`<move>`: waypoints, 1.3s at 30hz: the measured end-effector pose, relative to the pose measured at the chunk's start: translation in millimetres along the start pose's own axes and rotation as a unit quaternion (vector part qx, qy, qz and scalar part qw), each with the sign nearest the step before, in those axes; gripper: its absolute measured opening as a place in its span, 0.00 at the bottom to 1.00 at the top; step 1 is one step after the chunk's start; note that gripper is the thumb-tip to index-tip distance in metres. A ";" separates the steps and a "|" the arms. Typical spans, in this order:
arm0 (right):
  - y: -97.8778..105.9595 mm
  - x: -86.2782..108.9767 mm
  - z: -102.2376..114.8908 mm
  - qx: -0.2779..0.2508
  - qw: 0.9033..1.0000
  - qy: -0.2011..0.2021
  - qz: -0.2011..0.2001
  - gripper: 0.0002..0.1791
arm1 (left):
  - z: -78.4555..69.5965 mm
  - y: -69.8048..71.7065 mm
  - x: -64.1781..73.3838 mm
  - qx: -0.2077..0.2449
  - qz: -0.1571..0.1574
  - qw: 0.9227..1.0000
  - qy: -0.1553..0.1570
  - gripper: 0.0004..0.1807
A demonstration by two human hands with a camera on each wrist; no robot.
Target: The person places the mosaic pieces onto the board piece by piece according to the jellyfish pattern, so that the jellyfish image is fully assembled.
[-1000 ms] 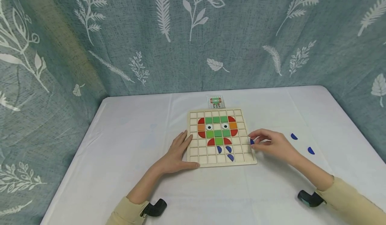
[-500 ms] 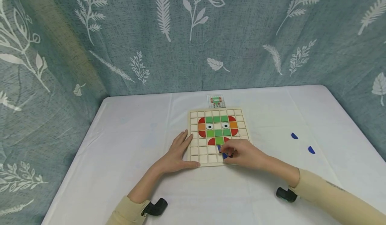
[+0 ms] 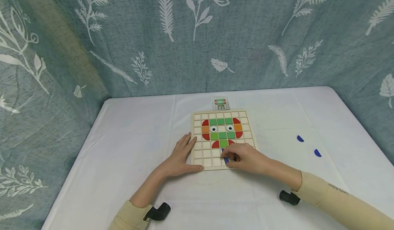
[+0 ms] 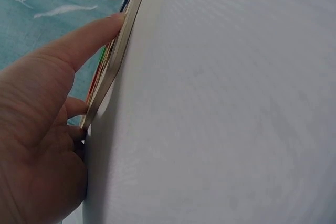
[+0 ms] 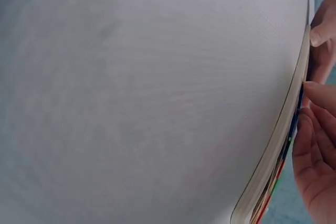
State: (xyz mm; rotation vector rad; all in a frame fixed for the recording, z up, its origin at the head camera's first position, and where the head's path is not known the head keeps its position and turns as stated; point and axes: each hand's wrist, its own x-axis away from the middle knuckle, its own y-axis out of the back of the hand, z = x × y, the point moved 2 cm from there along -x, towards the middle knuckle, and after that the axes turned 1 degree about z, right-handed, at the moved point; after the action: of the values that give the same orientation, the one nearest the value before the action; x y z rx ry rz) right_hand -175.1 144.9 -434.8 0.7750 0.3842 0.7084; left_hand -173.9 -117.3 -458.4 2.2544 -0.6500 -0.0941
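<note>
A square wooden grid board [image 3: 207, 162] lies on the table, with green, red and orange tiles and two eye tiles set in its squares. My left hand [image 3: 176, 161] rests along the board's left side, fingers spread, thumb on the front left corner. In the left wrist view that thumb [image 4: 97, 38] touches the board's edge. My right hand [image 3: 247, 158] pinches a blue half-round piece [image 3: 226, 160] at the grid's lower squares. Another blue piece [image 3: 223, 150] shows just above its fingertips. The hand hides other lower squares.
Two loose blue half-round pieces, one farther back [image 3: 300, 138] and one nearer [image 3: 317, 153], lie on the white cloth to the right. A small pattern card [image 3: 220, 103] with a similar coloured figure lies behind the board. A patterned curtain [image 3: 197, 69] hangs beyond the table.
My right hand has carried the blue piece from the board's right edge left to the lower middle squares, then shifted slightly farther left. The left hand has stayed in place.
</note>
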 end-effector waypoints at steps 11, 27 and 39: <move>46.9 53.0 -42.0 0.046 0.985 -0.091 -0.142 0.12 | 0.0 -1.0 1.2 -0.002 -0.002 1.000 0.006 0.60; 102.5 131.7 -99.7 0.126 0.946 -0.231 -0.190 0.12 | 0.7 -0.7 0.6 0.005 0.000 1.000 0.004 0.59; 94.5 117.3 -94.0 0.118 0.952 -0.201 -0.199 0.12 | -0.2 -1.2 -0.3 0.002 0.000 1.000 0.008 0.59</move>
State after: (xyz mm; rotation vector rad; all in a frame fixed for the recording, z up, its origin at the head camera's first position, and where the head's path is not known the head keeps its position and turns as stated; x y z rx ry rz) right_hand -185.5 322.1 -434.0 1.0069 0.2420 0.1173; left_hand -173.6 -116.4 -459.1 2.2563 -0.6435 -0.0755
